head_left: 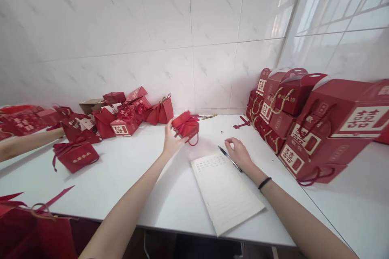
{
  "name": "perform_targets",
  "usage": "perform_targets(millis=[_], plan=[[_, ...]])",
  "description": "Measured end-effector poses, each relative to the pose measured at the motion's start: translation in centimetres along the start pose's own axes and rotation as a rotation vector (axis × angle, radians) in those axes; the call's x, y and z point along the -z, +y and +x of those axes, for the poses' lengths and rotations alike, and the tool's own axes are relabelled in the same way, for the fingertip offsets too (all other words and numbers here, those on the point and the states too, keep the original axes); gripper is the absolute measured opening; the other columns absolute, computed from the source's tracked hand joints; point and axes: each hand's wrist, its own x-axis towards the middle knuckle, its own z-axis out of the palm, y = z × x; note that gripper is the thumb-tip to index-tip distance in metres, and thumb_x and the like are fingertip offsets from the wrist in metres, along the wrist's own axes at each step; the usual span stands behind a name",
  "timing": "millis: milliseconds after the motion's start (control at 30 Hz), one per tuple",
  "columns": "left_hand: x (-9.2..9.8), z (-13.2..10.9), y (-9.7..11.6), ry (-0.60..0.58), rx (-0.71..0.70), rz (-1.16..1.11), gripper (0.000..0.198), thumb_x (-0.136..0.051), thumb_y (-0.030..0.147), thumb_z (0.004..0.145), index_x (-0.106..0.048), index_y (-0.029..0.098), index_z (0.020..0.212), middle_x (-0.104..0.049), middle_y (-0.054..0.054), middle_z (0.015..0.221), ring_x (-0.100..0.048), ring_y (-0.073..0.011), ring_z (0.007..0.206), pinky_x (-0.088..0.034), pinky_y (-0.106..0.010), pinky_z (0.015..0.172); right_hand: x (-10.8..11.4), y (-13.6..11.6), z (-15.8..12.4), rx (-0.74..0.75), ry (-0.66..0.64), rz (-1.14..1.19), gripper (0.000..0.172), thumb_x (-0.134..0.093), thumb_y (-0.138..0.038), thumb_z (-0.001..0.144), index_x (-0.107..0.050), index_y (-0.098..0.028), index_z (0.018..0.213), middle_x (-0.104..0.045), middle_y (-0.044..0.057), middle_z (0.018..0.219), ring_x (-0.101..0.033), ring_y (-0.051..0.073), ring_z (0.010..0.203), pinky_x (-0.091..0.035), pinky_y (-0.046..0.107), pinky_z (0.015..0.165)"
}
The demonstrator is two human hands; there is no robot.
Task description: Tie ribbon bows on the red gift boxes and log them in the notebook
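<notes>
My left hand [172,142] grips a small red gift box [186,125] with a red ribbon bow and a cord handle. The box is tilted and held over the white table, near its middle. My right hand [238,151] rests beside a black-and-clear pen [230,158], loosely curled with a gap between thumb and fingers and nothing visible in it. The pen lies along the top right edge of a notepad [227,198]. Rows of small handwriting cover the notepad's top part. A black band circles my right wrist.
Red gift boxes [322,129] are stacked at the right. Several assorted red boxes [124,123] line the wall at left, where another person's arm [30,143] reaches in. One ribboned box [75,156] stands apart. A red bag [39,230] is at the lower left edge.
</notes>
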Motion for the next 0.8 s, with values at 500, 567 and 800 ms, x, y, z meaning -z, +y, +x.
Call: perform_targets(millis=[500,567,800], plan=[[-2.9,-4.5,3.5,-0.645,-0.090,-0.044,0.071,-0.059,0.035,0.074,-0.025,0.029,0.136,-0.025,-0.008,0.145,-0.024,-0.0271,0.135,-0.035,-0.042,0.105,1.2,-4.2,-1.4,-0.022,0.115,0.571,0.035,-0.051,-0.055,0.078,-0.051,-0.019,0.080,-0.057,0.003,0.081,-0.053,0.017,0.076,-0.044,0.030,0.069],[-3.5,-4.6,3.7,-0.565,-0.067,-0.058,0.054,-0.054,0.039,0.079,-0.035,0.028,0.128,-0.034,-0.007,0.138,-0.032,-0.0244,0.131,-0.034,-0.042,0.105,1.2,-4.2,-1.3,-0.043,0.101,0.601,0.035,-0.056,-0.054,0.074,-0.050,-0.019,0.078,-0.056,0.002,0.078,-0.052,0.017,0.073,-0.043,0.029,0.066],[-4.8,-4.5,4.1,-0.413,-0.105,0.069,0.053,-0.068,0.029,0.069,-0.044,0.025,0.116,-0.043,-0.007,0.123,-0.045,-0.0221,0.117,-0.042,-0.039,0.097,1.7,-4.9,-1.4,-0.041,0.021,0.633,0.033,-0.062,-0.050,0.070,-0.047,-0.020,0.065,-0.051,-0.001,0.066,-0.046,0.014,0.064,-0.040,0.027,0.061]])
